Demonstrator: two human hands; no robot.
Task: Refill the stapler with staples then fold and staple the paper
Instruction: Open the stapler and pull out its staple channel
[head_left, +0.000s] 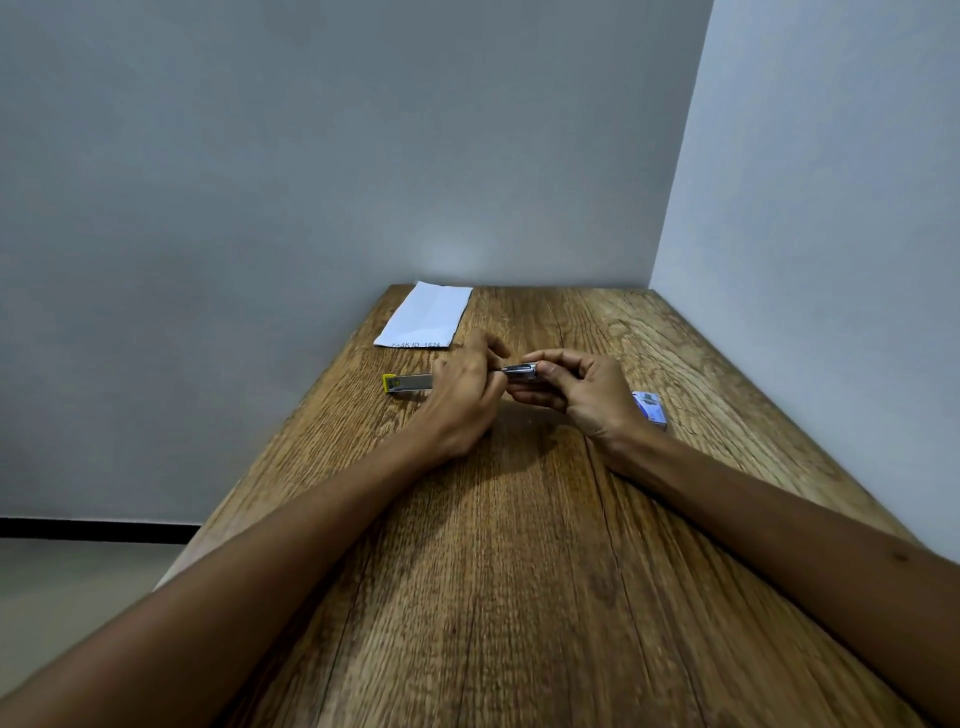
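While the right hand (582, 395) grips the stapler (522, 373) at frame centre and the left hand (467, 400) pinches something thin at its end, the staples could slip and scatter.

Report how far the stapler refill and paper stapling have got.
Done: nothing visibly finished. In hand: both hands, left hand and right hand, hold the metal stapler; a yellow-tipped metal piece lies apart. Left: the paper lies untouched by the wall.

Both hands meet over the table (519, 545) — right hand (582, 392) pinching the stapler (522, 371).
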